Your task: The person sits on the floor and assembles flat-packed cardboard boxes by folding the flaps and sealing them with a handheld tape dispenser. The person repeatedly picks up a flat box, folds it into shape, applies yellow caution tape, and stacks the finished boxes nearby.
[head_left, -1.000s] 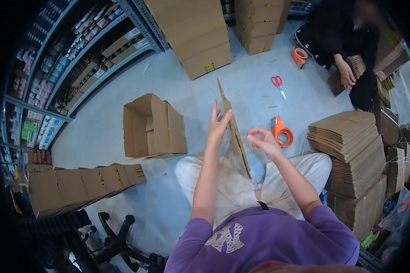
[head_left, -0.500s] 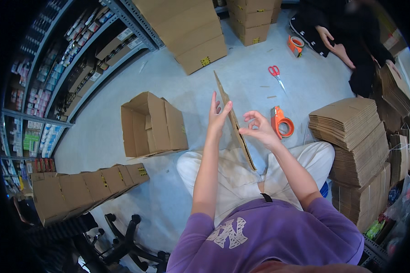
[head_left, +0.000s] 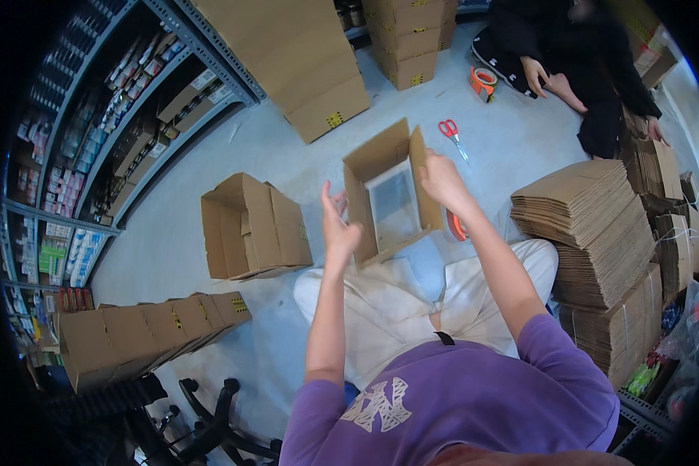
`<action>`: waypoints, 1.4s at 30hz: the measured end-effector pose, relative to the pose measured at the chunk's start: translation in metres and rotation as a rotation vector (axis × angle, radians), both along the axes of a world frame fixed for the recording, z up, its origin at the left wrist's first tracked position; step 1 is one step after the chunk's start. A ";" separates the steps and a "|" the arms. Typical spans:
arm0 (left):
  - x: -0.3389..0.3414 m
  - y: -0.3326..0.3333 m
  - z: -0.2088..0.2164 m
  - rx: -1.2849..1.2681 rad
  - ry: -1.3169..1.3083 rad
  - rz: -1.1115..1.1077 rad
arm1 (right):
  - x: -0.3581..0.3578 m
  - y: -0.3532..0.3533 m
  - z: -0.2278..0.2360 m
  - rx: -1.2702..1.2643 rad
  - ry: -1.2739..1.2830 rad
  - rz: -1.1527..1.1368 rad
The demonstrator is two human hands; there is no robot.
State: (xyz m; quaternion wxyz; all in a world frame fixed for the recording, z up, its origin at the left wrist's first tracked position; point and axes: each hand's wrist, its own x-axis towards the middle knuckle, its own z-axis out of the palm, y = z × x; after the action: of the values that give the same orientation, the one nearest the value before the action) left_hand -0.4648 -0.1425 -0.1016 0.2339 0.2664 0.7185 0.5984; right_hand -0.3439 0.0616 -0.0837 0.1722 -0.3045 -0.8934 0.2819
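In front of my lap stands a cardboard box [head_left: 380, 151], unfolded into a four-sided sleeve, with the pale floor visible through its middle. My right hand [head_left: 445, 182] is closed on the top edge of its right wall. Beside the left wall is my left hand [head_left: 339, 231], fingers stretched out and thumb apart; whether its palm touches the cardboard I cannot tell. An orange tape dispenser [head_left: 456, 226] lies on the floor, partly hidden by my right forearm. Red-handled scissors [head_left: 451, 137] lie just beyond my right hand.
Left of me stands an open cardboard box [head_left: 283, 233], with a row of boxes [head_left: 144, 330] nearer. Flat cardboard stacks [head_left: 575, 203] rise on my right. Taller boxes [head_left: 311, 78] stand ahead. A person's hand [head_left: 534, 75] rests near another tape dispenser [head_left: 482, 82]. A chair base [head_left: 217, 412] is lower left.
The flat folded cardboard between my hands has opened into a box shape. My right hand has moved forward onto its right wall, and my left hand has shifted left and nearer me.
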 end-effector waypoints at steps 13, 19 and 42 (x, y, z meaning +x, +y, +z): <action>-0.058 0.078 -0.003 -0.147 0.601 0.283 | 0.063 -0.054 -0.016 0.462 0.314 0.584; -0.001 0.064 0.010 -0.342 0.867 -0.058 | 0.049 -0.051 -0.060 0.192 0.247 0.415; -0.063 0.033 -0.061 -0.028 -0.038 -0.474 | 0.008 -0.034 -0.051 0.370 -0.094 0.382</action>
State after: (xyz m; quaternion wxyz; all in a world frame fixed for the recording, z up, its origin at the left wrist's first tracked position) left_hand -0.5277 -0.1098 -0.1629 0.3849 0.4134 0.6394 0.5217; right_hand -0.3356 0.0280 -0.1351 0.1269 -0.1065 -0.9780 0.1267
